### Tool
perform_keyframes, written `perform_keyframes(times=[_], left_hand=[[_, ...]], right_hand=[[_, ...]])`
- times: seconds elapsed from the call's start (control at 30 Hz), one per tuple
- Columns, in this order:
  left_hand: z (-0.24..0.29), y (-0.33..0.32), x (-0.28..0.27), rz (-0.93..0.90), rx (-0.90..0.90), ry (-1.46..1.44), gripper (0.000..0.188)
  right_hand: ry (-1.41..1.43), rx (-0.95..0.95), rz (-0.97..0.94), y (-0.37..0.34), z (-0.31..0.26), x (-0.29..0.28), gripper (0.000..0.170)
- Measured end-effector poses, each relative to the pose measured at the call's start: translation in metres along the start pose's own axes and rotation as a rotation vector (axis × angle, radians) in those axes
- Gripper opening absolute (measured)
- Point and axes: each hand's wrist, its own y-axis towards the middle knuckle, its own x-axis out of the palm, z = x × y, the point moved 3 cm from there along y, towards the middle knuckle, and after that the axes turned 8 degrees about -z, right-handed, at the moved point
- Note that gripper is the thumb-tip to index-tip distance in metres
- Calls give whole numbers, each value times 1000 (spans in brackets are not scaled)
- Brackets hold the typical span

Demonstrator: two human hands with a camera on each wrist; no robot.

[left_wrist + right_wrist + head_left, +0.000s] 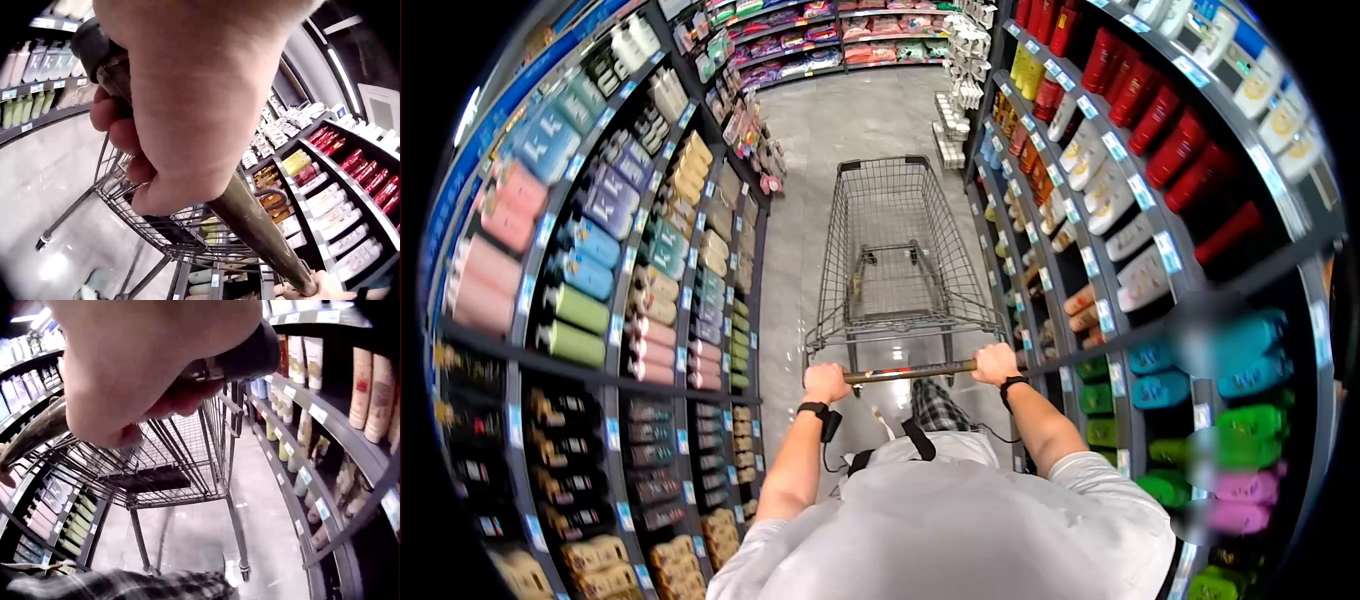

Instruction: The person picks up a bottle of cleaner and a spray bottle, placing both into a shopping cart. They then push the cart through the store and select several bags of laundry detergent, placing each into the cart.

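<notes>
A grey wire shopping cart stands in the aisle ahead of me, with only bare wire showing inside its basket. My left hand grips the left end of its handlebar, thumb side toward the middle. At the bar's other end, my right hand grips it too. In the left wrist view, the fingers curl round the bar beside a dark end cap. The right wrist view has the right hand wrapped over the bar next to another dark end cap.
Shelves of pump bottles line the left side, close to the cart. Red bottles and teal bottles fill the right shelves. Grey tiled floor runs ahead toward racks of colourful packages. Hanging goods jut out at the far right corner.
</notes>
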Motion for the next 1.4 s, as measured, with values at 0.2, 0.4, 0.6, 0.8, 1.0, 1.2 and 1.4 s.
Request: perform_keyframes(times=[0.2,0.4,0.6,0.8,1.0,1.2,1.4], left_hand=[[-5,127,-89,70,-28,-38,25],[-24,262,-171,80,-102,-71,27],[-58,357,-250,24,-98,-122,28],[-98,482,-328,101,-74,-120,21],[-143,622,-414,75,-52,-117,21],[-180,737,-503,75,-34,-64,24],[-179,858,-601,470,271,-346,46]], right_hand=[[-26,-44,172,146,68,-67,20],[10,-17,-40,324,135,-134,22],[5,-39,-12,435,152,-207,23],[37,-9,-32,572,178,-267,21],[2,3,-84,712,209,-329,25],[3,-28,-91,836,239,-399,30],[-61,18,39,1000,314,-497,19]])
